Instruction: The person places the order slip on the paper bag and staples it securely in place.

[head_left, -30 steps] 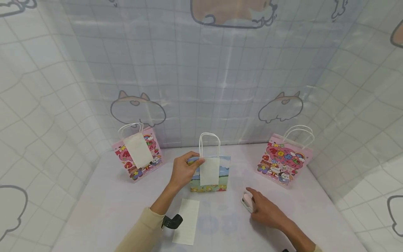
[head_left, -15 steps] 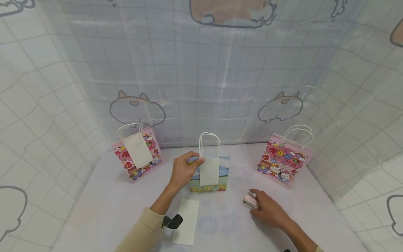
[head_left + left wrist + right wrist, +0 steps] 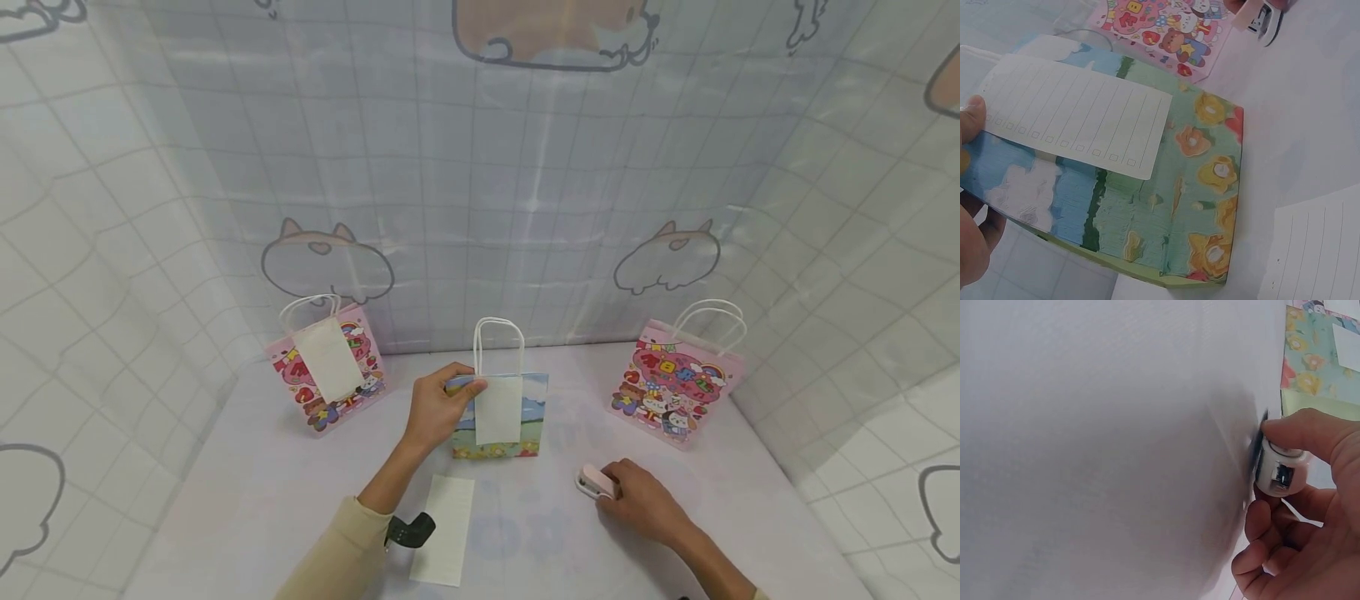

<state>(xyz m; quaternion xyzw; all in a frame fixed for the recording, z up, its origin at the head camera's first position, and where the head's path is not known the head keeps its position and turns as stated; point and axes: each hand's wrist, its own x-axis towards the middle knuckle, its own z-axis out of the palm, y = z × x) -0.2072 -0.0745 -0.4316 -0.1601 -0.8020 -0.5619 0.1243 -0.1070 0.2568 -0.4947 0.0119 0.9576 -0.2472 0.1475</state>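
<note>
My left hand (image 3: 438, 408) pinches the top left corner of a blue and green paper gift bag (image 3: 534, 417), thumb in front. Under that thumb a white checklist slip (image 3: 498, 410) lies against the bag's front, over the base of its white handle. The left wrist view shows ruled lines and small boxes on the slip. To the right, my right hand (image 3: 641, 504) grips a small pink and white stapler (image 3: 596, 482) at the table. In the right wrist view the thumb and fingers close round the stapler (image 3: 1285, 472).
A second lined slip (image 3: 444, 529) lies on the table beside my left forearm. Back left stands a pink cartoon bag (image 3: 322, 417) with a white slip (image 3: 330, 358) on its front. Another pink bag (image 3: 675, 383) stands back right, before the curtain (image 3: 480, 208).
The stapler has turned in my right hand and lies more sideways. The right index finger, stretched out before, is now curled in at it. My left hand and the bag have stayed put.
</note>
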